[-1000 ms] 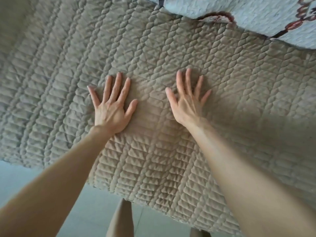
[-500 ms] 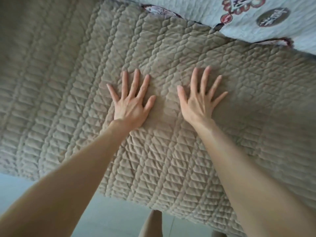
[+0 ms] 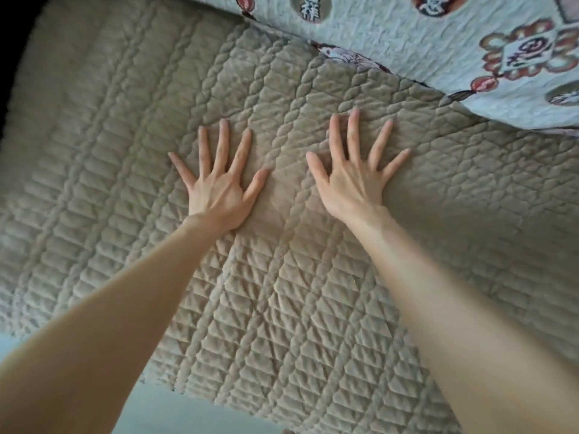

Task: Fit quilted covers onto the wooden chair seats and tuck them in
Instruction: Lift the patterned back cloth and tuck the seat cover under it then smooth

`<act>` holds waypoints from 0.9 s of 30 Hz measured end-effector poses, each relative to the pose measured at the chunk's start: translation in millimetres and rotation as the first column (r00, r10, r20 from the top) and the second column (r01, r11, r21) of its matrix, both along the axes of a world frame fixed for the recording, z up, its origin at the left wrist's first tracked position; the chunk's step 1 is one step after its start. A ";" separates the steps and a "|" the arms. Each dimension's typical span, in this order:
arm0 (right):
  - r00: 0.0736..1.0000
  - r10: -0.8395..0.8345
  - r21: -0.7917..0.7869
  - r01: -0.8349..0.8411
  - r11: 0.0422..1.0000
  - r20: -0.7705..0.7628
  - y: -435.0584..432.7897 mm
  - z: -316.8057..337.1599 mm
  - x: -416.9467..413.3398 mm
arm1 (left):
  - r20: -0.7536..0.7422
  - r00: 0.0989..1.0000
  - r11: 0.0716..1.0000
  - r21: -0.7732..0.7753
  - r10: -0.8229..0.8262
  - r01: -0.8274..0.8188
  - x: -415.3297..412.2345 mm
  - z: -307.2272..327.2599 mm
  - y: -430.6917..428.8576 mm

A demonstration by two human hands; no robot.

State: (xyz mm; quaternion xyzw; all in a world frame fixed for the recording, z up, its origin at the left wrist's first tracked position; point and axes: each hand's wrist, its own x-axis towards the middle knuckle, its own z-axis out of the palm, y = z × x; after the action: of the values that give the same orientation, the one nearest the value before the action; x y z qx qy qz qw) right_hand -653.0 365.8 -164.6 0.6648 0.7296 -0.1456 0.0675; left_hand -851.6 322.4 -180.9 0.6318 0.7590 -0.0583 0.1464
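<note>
A beige quilted cover (image 3: 297,308) lies spread over the seat and fills most of the view; its front edge hangs over near the bottom. My left hand (image 3: 219,186) lies flat on it, palm down, fingers spread. My right hand (image 3: 354,180) presses flat beside it, fingers splayed toward the back of the seat. The two hands are a short gap apart. The wooden seat itself is hidden under the fabric.
A pale blue-white quilted cover (image 3: 423,45) with red and brown round motifs lies at the back right, its edge overlapping the beige cover. Light floor (image 3: 188,415) shows below the cover's front edge.
Both flat hands have slid forward over the beige cover toward the back of the seat, and more of the patterned cover has come into view at the top.
</note>
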 end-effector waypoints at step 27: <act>0.998 -0.033 -0.077 0.028 0.997 -0.061 95.6 3.7 -159.0 | -0.020 0.984 0.983 0.035 -0.179 0.180 -149.2 9.4 153.2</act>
State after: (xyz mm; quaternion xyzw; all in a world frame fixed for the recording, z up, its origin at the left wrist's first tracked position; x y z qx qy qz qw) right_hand -812.0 461.4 -161.0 0.6680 0.7149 -0.1953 0.0677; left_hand -1000.8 475.6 -171.4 0.6997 0.7010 -0.0628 0.1225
